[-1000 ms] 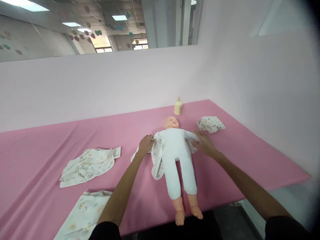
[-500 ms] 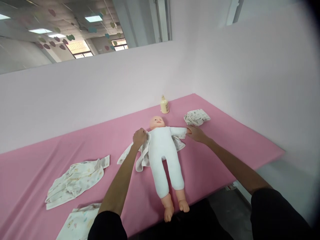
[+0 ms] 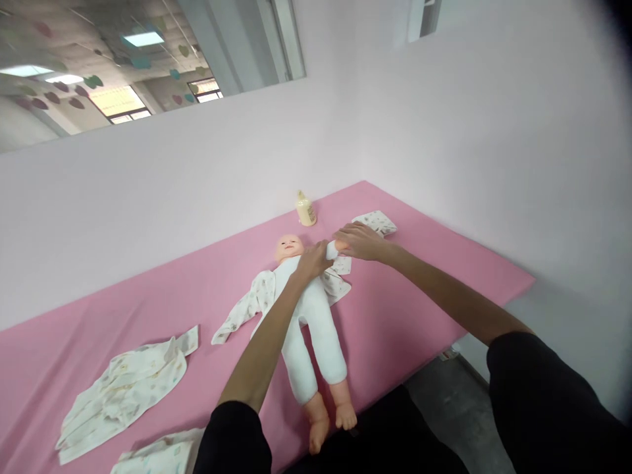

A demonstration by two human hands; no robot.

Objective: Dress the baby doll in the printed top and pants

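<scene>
A baby doll [image 3: 316, 316] with a white cloth body lies on its back, head toward the wall and feet at the near edge. My left hand [image 3: 314, 262] reaches across its chest, with fingers around the doll's upper arm on the right side. My right hand [image 3: 359, 241] is closed around that arm's small hand, and the arm is stretched out between them. A patterned white baby shirt [image 3: 247, 304] lies spread under the doll. One sleeve covers the doll's arm on the left; the other side of the shirt shows below my hands.
A cream pump bottle [image 3: 306, 210] stands near the wall. Behind my right hand lies a folded patterned cloth [image 3: 379, 222]. Two more printed baby garments, one spread out [image 3: 126, 388] and one folded [image 3: 158, 454], are at the left on the pink table cover [image 3: 419, 289].
My left hand has left the shirt at the left and crossed to the doll's other arm. My right hand still holds the doll's hand. The camera view has shifted slightly.
</scene>
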